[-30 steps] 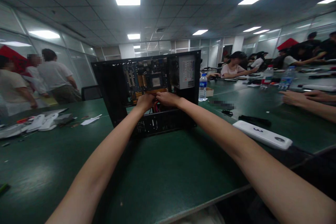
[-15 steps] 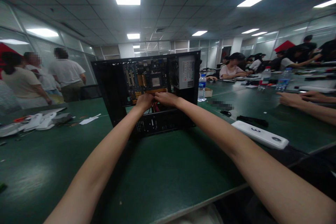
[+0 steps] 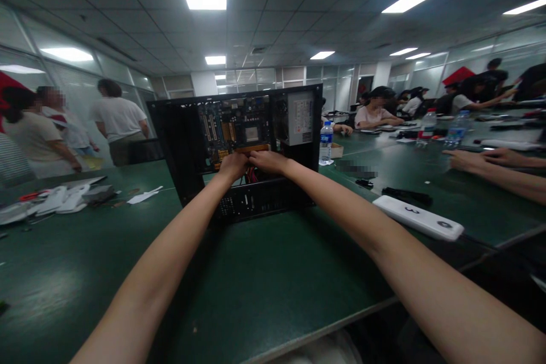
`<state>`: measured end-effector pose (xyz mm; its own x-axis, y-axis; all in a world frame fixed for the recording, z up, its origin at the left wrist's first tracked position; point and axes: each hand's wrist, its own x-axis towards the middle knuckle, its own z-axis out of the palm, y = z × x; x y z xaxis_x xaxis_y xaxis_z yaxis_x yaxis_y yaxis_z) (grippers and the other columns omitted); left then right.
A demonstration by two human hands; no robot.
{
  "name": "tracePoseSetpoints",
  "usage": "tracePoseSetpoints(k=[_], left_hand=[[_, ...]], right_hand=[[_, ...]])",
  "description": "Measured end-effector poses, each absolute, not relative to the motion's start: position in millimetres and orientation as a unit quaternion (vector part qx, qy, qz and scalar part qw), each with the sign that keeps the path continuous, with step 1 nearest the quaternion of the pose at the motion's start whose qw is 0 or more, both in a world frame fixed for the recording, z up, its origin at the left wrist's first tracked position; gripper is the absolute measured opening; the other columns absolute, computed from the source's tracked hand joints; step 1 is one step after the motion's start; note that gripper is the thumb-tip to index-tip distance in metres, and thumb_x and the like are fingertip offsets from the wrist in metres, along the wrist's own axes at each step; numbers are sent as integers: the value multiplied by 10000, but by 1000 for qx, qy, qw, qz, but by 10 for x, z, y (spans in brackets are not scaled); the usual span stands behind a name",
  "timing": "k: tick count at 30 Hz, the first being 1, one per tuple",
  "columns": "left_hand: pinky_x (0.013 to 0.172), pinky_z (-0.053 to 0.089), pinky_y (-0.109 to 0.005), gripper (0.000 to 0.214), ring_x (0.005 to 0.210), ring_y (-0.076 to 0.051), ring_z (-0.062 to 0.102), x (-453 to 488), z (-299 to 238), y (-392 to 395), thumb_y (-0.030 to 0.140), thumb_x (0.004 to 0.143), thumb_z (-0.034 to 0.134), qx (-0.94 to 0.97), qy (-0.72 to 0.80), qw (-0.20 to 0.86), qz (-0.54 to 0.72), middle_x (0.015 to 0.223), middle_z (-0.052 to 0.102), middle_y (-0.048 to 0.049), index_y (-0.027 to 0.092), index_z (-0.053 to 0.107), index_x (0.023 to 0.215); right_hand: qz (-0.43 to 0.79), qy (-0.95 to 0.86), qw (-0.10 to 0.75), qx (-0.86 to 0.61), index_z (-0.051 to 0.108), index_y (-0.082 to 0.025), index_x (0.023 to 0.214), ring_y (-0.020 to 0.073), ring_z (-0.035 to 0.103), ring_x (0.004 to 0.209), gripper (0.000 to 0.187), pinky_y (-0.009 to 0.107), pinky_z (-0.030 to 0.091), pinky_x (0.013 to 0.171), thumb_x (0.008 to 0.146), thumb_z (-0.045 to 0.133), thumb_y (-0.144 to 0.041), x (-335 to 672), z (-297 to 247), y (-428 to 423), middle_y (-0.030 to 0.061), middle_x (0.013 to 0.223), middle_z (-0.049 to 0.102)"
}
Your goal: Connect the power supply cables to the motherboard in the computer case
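Far left, three people [image 3: 119, 119] stand by the glass wall, and nearer on the green table [image 3: 264, 273] lies one scatter of white papers [image 3: 63, 200]. Centre now: one open computer case [image 3: 179, 148] stands upright across the table, well out at arm's length, its one motherboard [image 3: 239, 125] facing us and one grey power supply [image 3: 301, 118] at its upper right. Both arms reach in! The left hand [image 3: 234, 165] sits at the board's lower edge, knuckles up, fingers curled under. The right hand [image 3: 264, 160] is just beside it, almost touching. A few red wires [image 3: 252, 174] show below and between the two, possibly pinched, but at this range I can't tell what either set of fingers closes on. Right of the case stands one water bottle [image 3: 326, 143]. Nearer lies one white bar [image 3: 418, 218] marked 3. At the right edge a co-worker's two hands [image 3: 463, 160] rest on the table, with two more bottles [image 3: 427, 125] beyond.
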<state>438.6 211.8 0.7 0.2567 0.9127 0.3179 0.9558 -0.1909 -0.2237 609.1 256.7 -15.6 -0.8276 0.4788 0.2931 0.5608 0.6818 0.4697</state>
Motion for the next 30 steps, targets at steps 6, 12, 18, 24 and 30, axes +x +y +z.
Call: tracePoseSetpoints(k=[6, 12, 18, 24, 30], left_hand=[[1009, 559, -418, 363, 1205, -360, 704, 4369, -4, 2155, 306, 1018, 516, -767, -610, 189, -61, 1224, 753, -207, 165, 794, 1206], [1024, 558, -440, 372, 1233, -371, 689, 4376, -3, 2123, 304, 1024, 507, -771, -608, 174, -75, 1265, 738, -209, 178, 784, 1238], [1033, 562, -443, 364, 1242, -375, 684, 4387, 7, 2120, 338, 1000, 568, -771, -611, 157, -90, 1303, 727, -202, 191, 778, 1258], [1016, 571, -436, 367, 1207, -368, 702, 4358, -17, 2150, 360, 986, 581, -768, -615, 151, -96, 1247, 753, -191, 202, 790, 1243], [989, 573, -378, 373, 1167, -314, 723, 4333, -55, 2169, 313, 996, 517, -773, -605, 150, -115, 1214, 774, -140, 248, 801, 1229]], right_hand=[[-279, -915, 68, -283, 593, -75, 1337, 271, 692, 1150, 335, 374, 561, 898, 1078, 381, -98, 6098, -148, 2563, 200, 1297, 609], [-266, -916, 80, -289, 600, -68, 1312, 280, 688, 1174, 311, 380, 554, 929, 1063, 415, -83, 6106, -152, 2545, 203, 1314, 610], [-259, -913, 93, -301, 587, -49, 1321, 292, 693, 1179, 308, 385, 550, 947, 1053, 437, -81, 6094, -165, 2559, 211, 1316, 620], [-255, -915, 95, -298, 596, -67, 1318, 298, 685, 1198, 314, 381, 544, 959, 1065, 412, -94, 6095, -186, 2594, 199, 1329, 618], [-249, -914, 102, -305, 597, -85, 1334, 293, 698, 1168, 318, 383, 549, 936, 1060, 436, -114, 6085, -198, 2649, 199, 1346, 610]])
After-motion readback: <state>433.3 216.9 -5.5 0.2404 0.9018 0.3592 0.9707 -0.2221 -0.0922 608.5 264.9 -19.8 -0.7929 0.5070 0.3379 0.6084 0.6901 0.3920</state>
